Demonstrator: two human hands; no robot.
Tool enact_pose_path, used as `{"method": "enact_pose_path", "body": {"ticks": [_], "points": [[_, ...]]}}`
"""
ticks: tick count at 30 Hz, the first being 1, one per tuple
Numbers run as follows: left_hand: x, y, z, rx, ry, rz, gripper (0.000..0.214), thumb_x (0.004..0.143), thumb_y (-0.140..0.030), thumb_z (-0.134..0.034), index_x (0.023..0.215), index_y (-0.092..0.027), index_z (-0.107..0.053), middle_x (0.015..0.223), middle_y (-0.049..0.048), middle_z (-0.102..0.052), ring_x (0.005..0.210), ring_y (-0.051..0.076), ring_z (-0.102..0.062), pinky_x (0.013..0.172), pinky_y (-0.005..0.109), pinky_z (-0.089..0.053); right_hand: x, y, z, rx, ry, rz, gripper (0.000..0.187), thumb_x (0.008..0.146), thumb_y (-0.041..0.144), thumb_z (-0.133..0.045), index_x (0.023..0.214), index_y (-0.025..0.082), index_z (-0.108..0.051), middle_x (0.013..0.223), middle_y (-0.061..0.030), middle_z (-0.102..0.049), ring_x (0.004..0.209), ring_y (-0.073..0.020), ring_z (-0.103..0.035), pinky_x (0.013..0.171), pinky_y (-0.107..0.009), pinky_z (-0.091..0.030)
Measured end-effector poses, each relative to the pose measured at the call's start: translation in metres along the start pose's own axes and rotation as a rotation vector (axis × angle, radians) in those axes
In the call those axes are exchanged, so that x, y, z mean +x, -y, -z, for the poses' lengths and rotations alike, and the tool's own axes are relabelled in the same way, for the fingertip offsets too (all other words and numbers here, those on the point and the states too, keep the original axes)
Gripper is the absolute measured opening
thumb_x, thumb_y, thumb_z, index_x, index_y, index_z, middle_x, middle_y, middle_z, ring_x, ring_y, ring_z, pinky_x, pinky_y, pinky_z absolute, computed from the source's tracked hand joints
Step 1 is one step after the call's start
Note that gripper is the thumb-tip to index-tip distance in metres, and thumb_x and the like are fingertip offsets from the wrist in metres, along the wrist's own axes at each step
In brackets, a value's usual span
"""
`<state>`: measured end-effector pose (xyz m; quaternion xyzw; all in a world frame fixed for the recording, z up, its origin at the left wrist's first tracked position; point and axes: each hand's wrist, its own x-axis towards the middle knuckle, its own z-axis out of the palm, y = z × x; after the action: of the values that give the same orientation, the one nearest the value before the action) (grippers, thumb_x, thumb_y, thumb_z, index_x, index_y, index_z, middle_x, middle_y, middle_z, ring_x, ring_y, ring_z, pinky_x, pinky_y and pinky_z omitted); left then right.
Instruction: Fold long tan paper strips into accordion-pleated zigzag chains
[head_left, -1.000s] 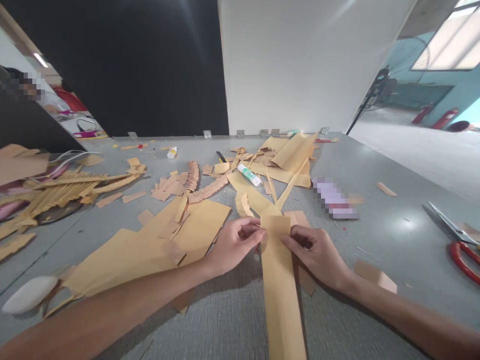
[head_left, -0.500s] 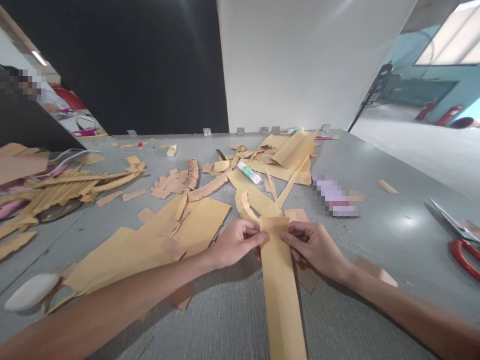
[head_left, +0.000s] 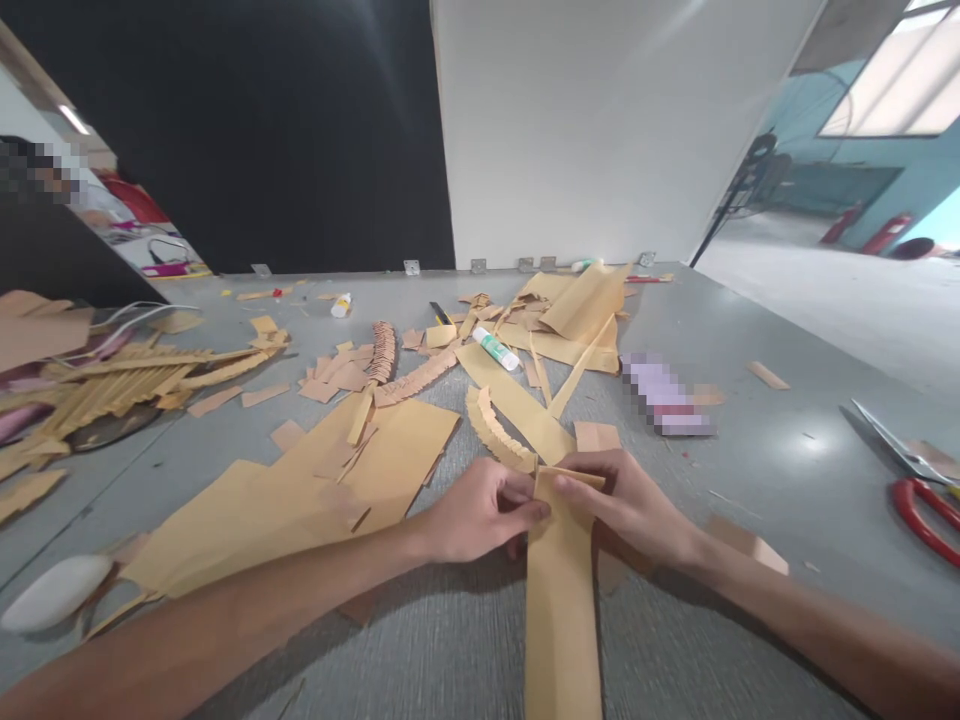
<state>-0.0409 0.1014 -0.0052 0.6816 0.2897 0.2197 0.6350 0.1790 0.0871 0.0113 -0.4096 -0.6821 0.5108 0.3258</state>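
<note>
A long strip of tan kraft paper [head_left: 564, 610] runs from between my hands down past the near edge of the view. My left hand [head_left: 484, 512] pinches its left edge near the far end, thumb on top. On the opposite side my right hand [head_left: 626, 500] grips the far end, where the paper's edge stands bent up under the fingers. Just beyond the hands lies a curved, pleated paper strip [head_left: 495, 432]. Farther off, a glue stick [head_left: 496, 349] rests on another flat paper strip [head_left: 517, 395]. The fingers beneath the paper are partly hidden.
Red-handled scissors [head_left: 926, 510] lie at the right, near a blurred purple object [head_left: 666, 393]. Paper sheets [head_left: 247, 520] and a white computer mouse [head_left: 58, 592] are at the left. A utility knife [head_left: 441, 313] and a small bottle [head_left: 341, 305] lie farther back, before upright panels [head_left: 585, 150].
Both hands have drawn slightly nearer with the paper strip. Its far end, flat before, is now bent up, and my right hand has shifted over that end.
</note>
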Motion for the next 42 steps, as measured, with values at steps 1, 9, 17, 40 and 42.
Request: {"method": "enact_pose_path", "body": {"ticks": [1,9,17,40,42], "points": [[-0.001,0.0,-0.001,0.013,0.005,-0.003,0.031,0.095,-0.041,-0.062,0.082,-0.013,-0.066,0.075,0.0037,-0.067,0.057,0.011,-0.058,0.053,0.021,-0.047,0.0,0.001,0.0,0.013,0.012,-0.011,0.036,0.097,0.046,-0.061,0.09,0.015,-0.076,0.088,-0.0074,-0.074,0.082,-0.0206,-0.066,0.067,-0.028,-0.049],[-0.002,0.002,-0.003,0.091,0.002,-0.008,0.03,0.096,-0.038,-0.059,0.077,-0.013,-0.061,0.069,0.0019,-0.061,0.055,0.011,-0.055,0.052,0.021,-0.045,0.001,0.001,-0.003,0.132,-0.05,-0.134,0.034,0.091,0.046,-0.068,0.082,0.015,-0.077,0.077,-0.005,-0.069,0.067,-0.0144,-0.061,0.058,-0.024,-0.049],[-0.001,0.001,-0.003,0.198,0.027,-0.029,0.028,0.096,-0.033,-0.057,0.077,-0.013,-0.064,0.068,0.0023,-0.062,0.057,0.011,-0.053,0.053,0.021,-0.04,-0.001,0.004,-0.013,0.21,-0.196,-0.143,0.023,0.083,0.039,-0.075,0.076,0.017,-0.073,0.074,-0.0022,-0.067,0.064,-0.0135,-0.061,0.056,-0.023,-0.05],[0.0,-0.001,-0.006,0.237,-0.069,-0.057,0.029,0.094,-0.033,-0.059,0.071,-0.014,-0.057,0.064,-0.0005,-0.056,0.059,0.011,-0.05,0.055,0.022,-0.035,-0.001,-0.01,-0.008,-0.088,-0.221,0.043,0.022,0.095,0.038,-0.062,0.09,0.02,-0.073,0.088,-0.005,-0.073,0.083,-0.021,-0.067,0.073,-0.03,-0.053],[0.0,-0.002,-0.006,0.242,-0.082,-0.059,0.028,0.092,-0.033,-0.062,0.071,-0.016,-0.054,0.062,-0.0028,-0.05,0.056,0.01,-0.045,0.052,0.021,-0.032,-0.002,-0.008,-0.01,-0.112,-0.229,0.041,0.022,0.096,0.038,-0.061,0.09,0.02,-0.072,0.086,-0.0046,-0.073,0.081,-0.0211,-0.067,0.073,-0.031,-0.054]]}}
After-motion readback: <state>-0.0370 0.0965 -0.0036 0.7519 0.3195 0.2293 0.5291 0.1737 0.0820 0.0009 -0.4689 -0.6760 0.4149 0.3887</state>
